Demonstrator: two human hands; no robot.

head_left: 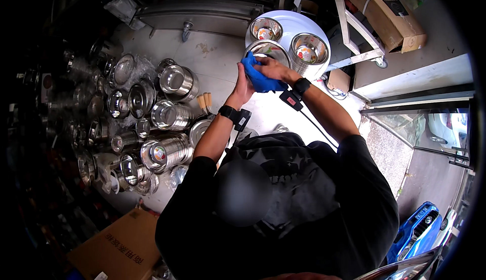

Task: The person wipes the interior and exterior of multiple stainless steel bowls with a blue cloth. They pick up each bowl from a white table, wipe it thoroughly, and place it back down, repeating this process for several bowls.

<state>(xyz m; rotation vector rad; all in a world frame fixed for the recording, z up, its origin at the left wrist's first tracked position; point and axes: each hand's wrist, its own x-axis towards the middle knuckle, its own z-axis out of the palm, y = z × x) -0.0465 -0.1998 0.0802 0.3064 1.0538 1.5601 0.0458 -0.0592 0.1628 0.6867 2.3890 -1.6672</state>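
A blue cloth point(264, 81) is bunched between my hands at the near side of a shiny steel pot point(277, 47). My left hand point(243, 87) closes on the cloth's left side, its fingers pointing away from me. From the right, my right hand point(272, 69) grips the cloth at the pot's near rim. The cloth and my hands hide the pot's near wall. Two more steel pots, a small one point(266, 29) at the back left and a larger one point(308, 51) on the right, stand on a round white table point(283, 18). Colourful stickers show inside both.
Many stacked steel pots point(174, 82) and basins crowd the floor to the left, some in clear plastic. Wooden handles point(204, 103) stick up beside them. Cardboard boxes lie at the lower left point(119, 244) and upper right point(387, 14). A metal frame point(357, 37) on casters stands right of the table.
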